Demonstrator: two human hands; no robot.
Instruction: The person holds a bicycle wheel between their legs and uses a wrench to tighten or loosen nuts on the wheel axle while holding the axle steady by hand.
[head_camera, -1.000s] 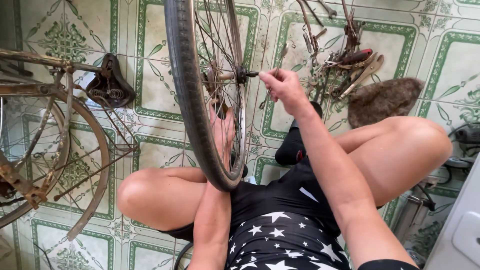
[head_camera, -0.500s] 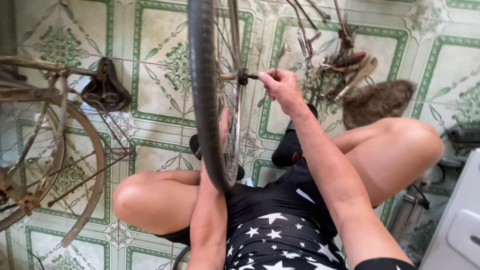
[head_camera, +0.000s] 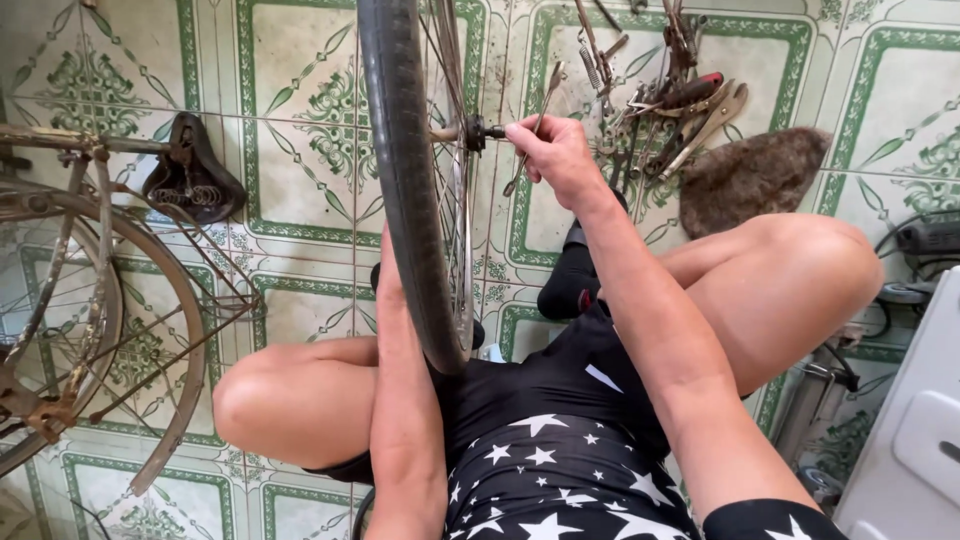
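One bicycle wheel stands upright between the knees. Right hand fingers pinch its axle nut, still on. Left hand behind tyre; grip unclear.

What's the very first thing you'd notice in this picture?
A big bicycle wheel stands upright in the middle, between the person's knees. The right hand holds a wrench at the wheel's axle, while the left hand is hidden behind the tyre. A pile of tools lies on the green-patterned floor at the top right.
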